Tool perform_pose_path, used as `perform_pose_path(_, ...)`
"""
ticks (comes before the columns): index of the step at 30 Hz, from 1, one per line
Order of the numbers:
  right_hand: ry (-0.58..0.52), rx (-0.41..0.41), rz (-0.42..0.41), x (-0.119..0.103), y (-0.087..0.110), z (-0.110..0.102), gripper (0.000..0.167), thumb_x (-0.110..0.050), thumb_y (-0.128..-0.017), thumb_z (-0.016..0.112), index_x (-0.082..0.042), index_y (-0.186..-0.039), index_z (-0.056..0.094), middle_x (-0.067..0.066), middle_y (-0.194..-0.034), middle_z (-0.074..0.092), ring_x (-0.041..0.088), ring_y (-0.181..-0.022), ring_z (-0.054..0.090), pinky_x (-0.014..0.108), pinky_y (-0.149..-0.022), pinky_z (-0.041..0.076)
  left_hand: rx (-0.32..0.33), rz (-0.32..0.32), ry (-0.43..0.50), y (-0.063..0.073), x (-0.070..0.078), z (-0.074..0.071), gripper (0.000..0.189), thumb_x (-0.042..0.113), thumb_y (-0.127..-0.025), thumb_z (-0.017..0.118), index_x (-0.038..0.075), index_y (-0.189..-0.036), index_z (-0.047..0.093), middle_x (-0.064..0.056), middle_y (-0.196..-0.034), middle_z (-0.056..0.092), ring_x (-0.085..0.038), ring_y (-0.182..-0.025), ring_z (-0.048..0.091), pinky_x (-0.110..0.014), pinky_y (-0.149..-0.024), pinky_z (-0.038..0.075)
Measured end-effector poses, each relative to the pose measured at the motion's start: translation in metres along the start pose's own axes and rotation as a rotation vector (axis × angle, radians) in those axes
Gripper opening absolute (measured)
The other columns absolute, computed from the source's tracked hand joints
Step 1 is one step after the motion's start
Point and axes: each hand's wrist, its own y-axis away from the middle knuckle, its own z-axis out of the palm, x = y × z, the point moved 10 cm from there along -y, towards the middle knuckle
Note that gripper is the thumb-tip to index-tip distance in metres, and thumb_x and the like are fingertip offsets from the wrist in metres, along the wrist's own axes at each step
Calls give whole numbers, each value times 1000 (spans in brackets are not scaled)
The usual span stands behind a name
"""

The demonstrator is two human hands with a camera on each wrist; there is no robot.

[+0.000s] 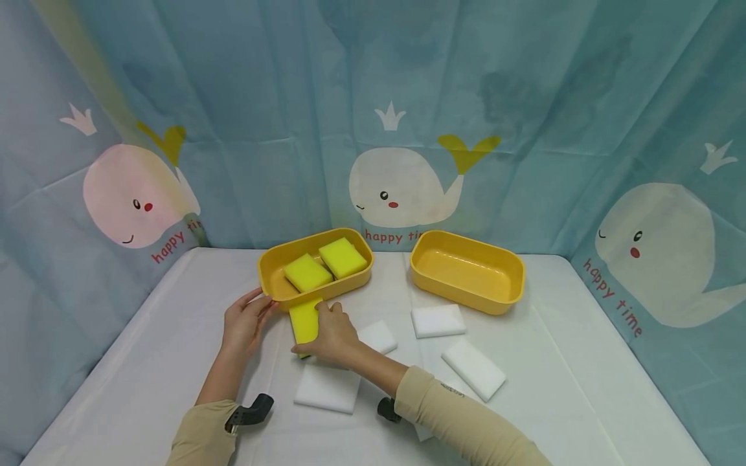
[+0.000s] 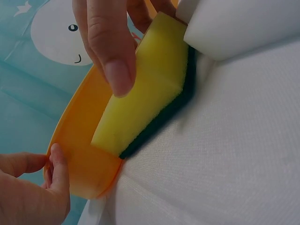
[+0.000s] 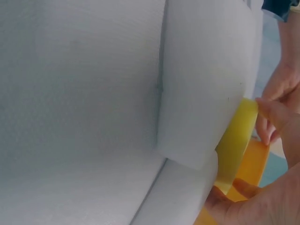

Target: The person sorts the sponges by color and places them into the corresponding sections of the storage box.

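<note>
On the table (image 1: 559,362), back left: yellow tub (image 1: 291,254), two sponges (image 1: 307,273) inside, left hand (image 1: 247,321) pinching its rim. Before it: green-backed yellow sponge (image 1: 304,320), gripped and partly covered by right hand (image 1: 333,333). Back right: second tub (image 1: 466,272). White block (image 1: 380,336), part-hidden behind that hand.

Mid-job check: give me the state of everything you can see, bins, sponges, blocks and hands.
Left bin: upright, open-topped, holding two sponges
Right bin: upright, open-topped, inner floor showing
Two sponges: inside left bin, yellow faces up
White blocks: outside both bins
Left hand: pinching left bin's edge
Right hand: gripping third sponge
Third sponge: yellow face up, green layer underneath, in front of left bin
</note>
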Motion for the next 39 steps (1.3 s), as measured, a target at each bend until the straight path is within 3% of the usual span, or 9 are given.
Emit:
perform_pose_path(7,-13,-11,1,-1,0,0,83,-37,-81,92,1,-143,52,13,-116,55,23,-96,56,31,-80,55,-12,5,10,0,1,0,60,10,-110,52,6,-166,30,-20,-156,44,0,-99,69,-18,-101,53)
perform_pose_path(16,-72,-17,-21,-5,5,-3,87,-34,-82,92,1,-149,49,14,-120,56,23,-100,57,32,-83,55,-1,10,2,1,1,-1,59,10,-110,53,6,-165,32,-20,-157,43,-7,-113,69,-17,-99,54)
perform_pose_path(23,-113,-16,-45,-4,13,-8,89,-33,-81,92,1,-150,48,13,-120,56,22,-97,57,32,-80,53,0,12,-5,0,1,-1,60,10,-110,53,6,-165,31,-20,-156,44,2,-97,69,-17,-99,54)
perform_pose_path(39,-145,5,-84,-11,27,-27,90,-30,-81,91,1,-152,46,14,-121,56,20,-96,55,30,-79,52,-18,21,13,0,1,-1,61,9,-110,53,5,-166,30,-18,-147,48,-3,-104,69,-17,-99,55)
